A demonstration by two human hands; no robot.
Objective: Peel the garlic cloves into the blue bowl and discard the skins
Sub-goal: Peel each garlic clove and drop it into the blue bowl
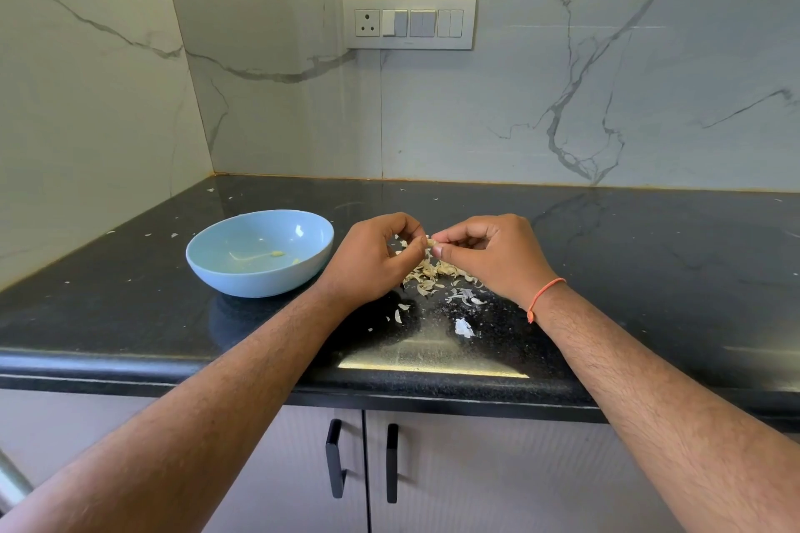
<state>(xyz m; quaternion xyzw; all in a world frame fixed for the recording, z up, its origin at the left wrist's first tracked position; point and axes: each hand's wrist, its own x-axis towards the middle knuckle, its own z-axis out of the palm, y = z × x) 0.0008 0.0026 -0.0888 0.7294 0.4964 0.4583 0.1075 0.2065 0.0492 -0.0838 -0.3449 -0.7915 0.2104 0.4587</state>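
A small garlic clove [430, 243] is pinched between the fingertips of my left hand [375, 259] and my right hand [493, 255], held just above the black counter. Both hands have curled fingers and meet at the clove. Under them lies a heap of papery garlic skins [433, 273], partly hidden by my hands. The blue bowl [259, 252] stands to the left of my left hand, close to it, and holds a couple of small pale bits on its bottom.
Loose skin flakes [464, 327] are scattered over the black counter [130, 316] toward its front edge. A marble wall corner rises behind and to the left, with a switch panel [409, 22]. Cabinet doors with black handles [335, 459] are below.
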